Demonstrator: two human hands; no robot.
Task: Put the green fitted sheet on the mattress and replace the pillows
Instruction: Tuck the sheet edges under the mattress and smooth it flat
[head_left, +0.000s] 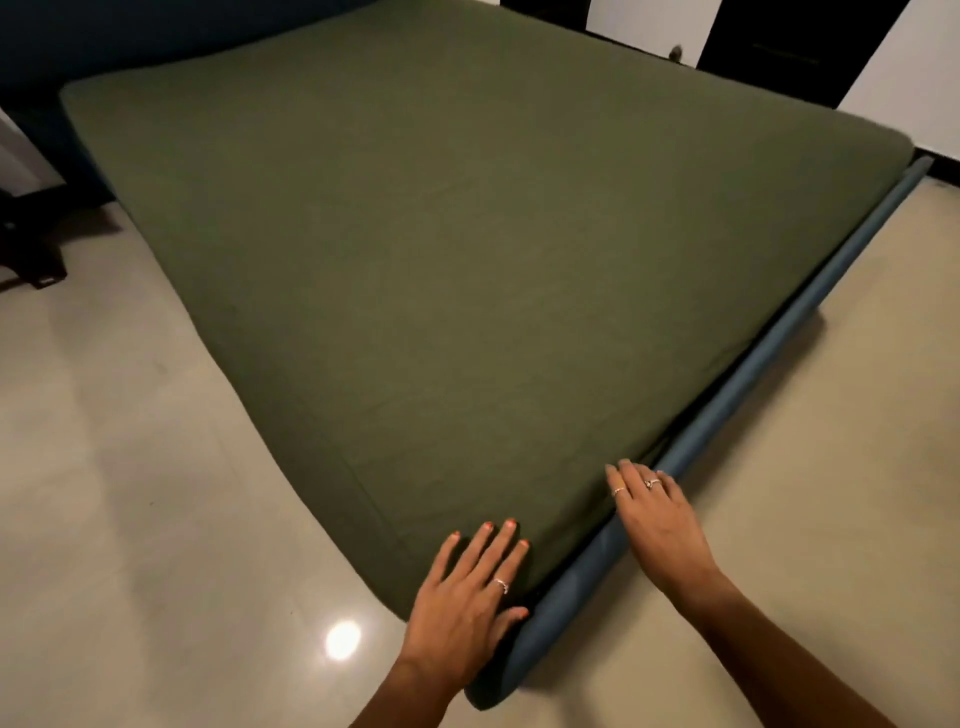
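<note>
The pale tiled floor (156, 467) spreads round the bed, and the mattress (332, 467) fills most of the view, already covered by the green fitted sheet (405, 249), which lies smooth and taut across the whole top and down the sides that show. A blue padded bed frame (779, 374) runs along the right edge of the mattress and wraps the near corner. No pillows are in view, so that part of the task looks undone. At the near corner of the bed the left hand (470, 592) lies flat on the sheet, its fingers (498, 545) straight and spread, pressing the cloth and holding nothing. The right hand (660, 525) rests at the right edge just beyond that corner, its fingers (623, 480) straight at the seam where sheet meets frame, also gripping nothing. The sheet looks light, soft and limp, with some stretch; it should slide easily under a flat palm and bunch if pushed. The elastic hem under the corner seems the place to take hold, pinching the edge and drawing it down beneath the mattress, which looks heavy and needs lifting slightly at the corner.
</note>
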